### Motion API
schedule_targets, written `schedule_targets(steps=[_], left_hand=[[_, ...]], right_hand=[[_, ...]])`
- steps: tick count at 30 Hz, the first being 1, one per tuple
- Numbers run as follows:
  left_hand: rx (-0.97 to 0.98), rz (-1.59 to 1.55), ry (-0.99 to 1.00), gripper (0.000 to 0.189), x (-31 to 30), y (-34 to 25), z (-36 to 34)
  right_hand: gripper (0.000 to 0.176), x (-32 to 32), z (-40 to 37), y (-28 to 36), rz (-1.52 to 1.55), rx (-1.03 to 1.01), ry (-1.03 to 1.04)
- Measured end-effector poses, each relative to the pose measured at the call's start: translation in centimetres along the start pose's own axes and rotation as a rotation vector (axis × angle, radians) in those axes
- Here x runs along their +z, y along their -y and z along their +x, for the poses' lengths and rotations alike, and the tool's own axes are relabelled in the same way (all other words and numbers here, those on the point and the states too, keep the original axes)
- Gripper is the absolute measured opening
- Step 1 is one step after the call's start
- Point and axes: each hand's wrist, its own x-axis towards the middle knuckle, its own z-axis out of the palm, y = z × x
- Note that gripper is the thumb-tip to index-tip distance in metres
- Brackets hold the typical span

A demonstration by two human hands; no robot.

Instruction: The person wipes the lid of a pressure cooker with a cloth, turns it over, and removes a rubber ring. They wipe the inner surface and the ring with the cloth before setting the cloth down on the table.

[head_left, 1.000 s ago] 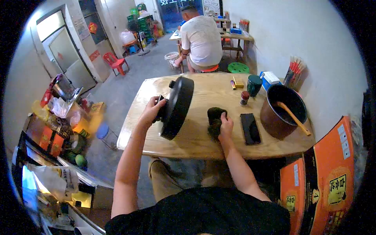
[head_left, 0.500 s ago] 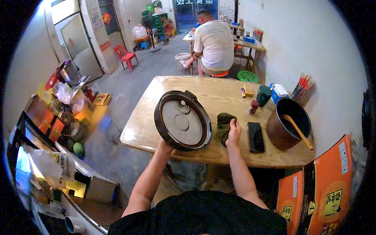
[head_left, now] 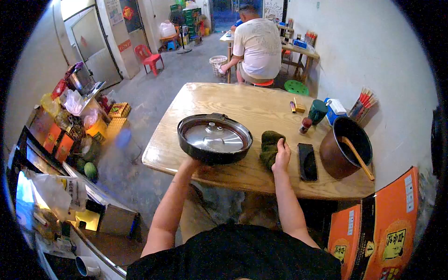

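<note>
A round, dark-rimmed cooker lid with a shiny metal inner face is held above the near left part of the wooden table. My left hand grips it from below at the near edge; the lid hides most of the fingers. My right hand is closed on a bunched dark green cloth, just right of the lid and apart from it. A black phone lies to the right of that hand. Beyond it stands a brown pot with a wooden spoon in it.
At the table's right back are a small red-capped jar, a green canister, a blue tissue box and chopsticks. Orange boxes stand near right. A person sits at another table ahead.
The lid has tipped from steeply upright to a flatter angle, its metal face now turned more upward. My right hand still holds the cloth, in nearly the same place.
</note>
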Motion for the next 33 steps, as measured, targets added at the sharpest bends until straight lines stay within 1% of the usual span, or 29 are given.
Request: schedule_targets(steps=[2, 5, 7, 8, 9, 11, 12, 14, 15, 17, 18, 20, 21, 23, 25, 27, 28, 29, 31, 32, 33], left_hand=[[0.073, 0.063, -0.100, 0.044, -0.3, -1.1, -0.6], [0.239, 0.257, -0.322, 0.045, -0.3, -1.8, -1.6], [0.276, 0.310, -0.389, 0.045, -0.5, -2.2, -2.2], [0.275, 0.309, -0.391, 0.045, -0.7, -2.4, -2.4], [0.217, 0.110, -0.376, 0.052, -1.0, -2.8, -2.6], [0.094, -0.285, -0.336, 0.068, -1.4, -3.5, -3.0], [0.090, -0.286, -0.339, 0.068, -0.9, -4.3, -3.6], [0.044, -0.272, -0.179, 0.081, 0.1, -6.4, -4.4], [0.099, -0.207, -0.097, 0.077, -0.1, -6.4, -3.6], [0.082, 0.104, -0.187, 0.056, -0.9, -6.6, -3.0], [0.081, 0.105, -0.190, 0.056, -1.0, -6.3, -3.1], [0.242, 0.166, -0.304, 0.045, -0.7, -5.1, -3.2], [0.241, 0.167, -0.302, 0.045, 0.1, -5.1, -3.9], [0.322, 0.047, -0.315, 0.052, 1.9, -5.1, -6.3], [0.291, 0.031, -0.349, 0.055, 0.8, -3.3, -7.3], [0.329, -0.014, -0.424, 0.057, 0.6, -2.0, -7.9], [0.356, -0.031, -0.336, 0.057, 0.4, -2.0, -8.0], [0.356, -0.037, -0.351, 0.057, 0.4, -1.8, -7.9], [0.444, -0.053, -0.365, 0.056, 1.4, -2.3, -7.6], [0.419, -0.106, -0.356, 0.056, 1.6, -2.5, -7.7], [0.419, -0.110, -0.355, 0.056, 1.8, -2.8, -7.9]], right_hand=[[0.036, 0.1, -0.3, 0.2, 0.002, 0.021, -0.019], [0.035, 0.9, -0.9, 1.4, -0.016, 0.028, -0.044], [0.035, 0.7, -0.8, 0.9, -0.046, 0.025, -0.049], [0.036, 0.4, -0.3, 0.1, 0.001, -0.005, -0.042], [0.037, 0.6, -0.3, 0.2, 0.048, -0.034, -0.037], [0.038, 0.5, -0.6, 0.5, 0.036, -0.033, -0.033], [0.038, 0.6, -0.8, 0.8, 0.024, -0.030, -0.021], [0.037, 0.4, -0.3, 0.2, -0.023, -0.023, -0.051], [0.035, 0.7, -0.5, 0.3, -0.065, -0.024, -0.079], [0.034, 1.2, -0.9, 0.8, -0.061, -0.041, -0.069], [0.033, 1.4, -1.2, 1.1, -0.055, -0.064, -0.069], [0.032, 0.9, -1.0, 0.7, -0.009, -0.047, -0.039], [0.031, 0.7, -0.8, 0.5, 0.038, -0.033, -0.008], [0.031, 0.9, -1.1, 0.8, 0.002, -0.036, -0.035], [0.031, 1.2, -1.2, 0.9, -0.037, -0.033, -0.055], [0.032, 1.1, -1.1, 1.0, -0.146, -0.030, -0.093], [0.035, 0.7, -0.6, 0.8, -0.169, -0.045, -0.029], [0.035, 0.5, -0.5, 0.5, -0.177, -0.038, -0.018], [0.037, 1.1, -1.0, 1.6, -0.080, 0.032, -0.021], [0.038, -0.2, 0.5, -0.2, -0.002, 0.030, 0.003], [0.038, 0.2, 0.4, 0.2, -0.005, 0.028, 0.004]])
